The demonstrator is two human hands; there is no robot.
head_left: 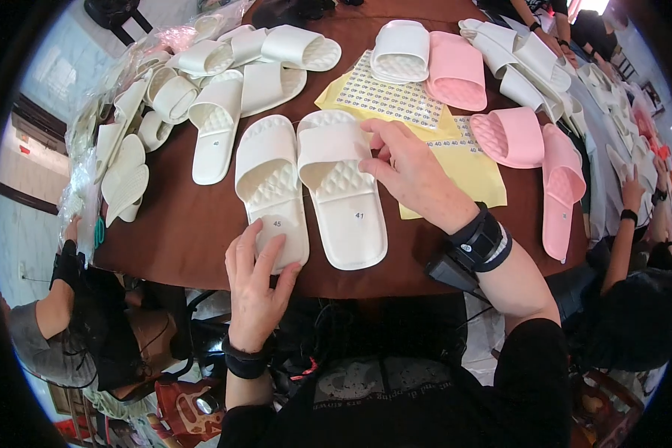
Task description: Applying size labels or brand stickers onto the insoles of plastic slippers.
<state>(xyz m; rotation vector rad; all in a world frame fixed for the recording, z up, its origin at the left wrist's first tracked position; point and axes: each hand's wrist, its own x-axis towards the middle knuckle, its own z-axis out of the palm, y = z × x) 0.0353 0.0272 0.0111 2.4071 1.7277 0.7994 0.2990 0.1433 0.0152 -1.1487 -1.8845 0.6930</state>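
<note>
A pair of white slippers lies side by side at the table's middle, toes away from me. On the heel of the left white slipper rest the fingers of my left hand, open and spread, with the thumb by its edge. My right hand touches the strap's right side on the right white slipper; its thumb and index finger are apart and the other fingers curl. Each slipper bears a small printed mark on its heel. Behind my right hand lie yellow sticker sheets and a white label sheet.
White slippers pile up at the left beside clear plastic wrapping. Pink slippers lie at the right, and a folded white pair sits at the back. The brown-covered table has people on both sides.
</note>
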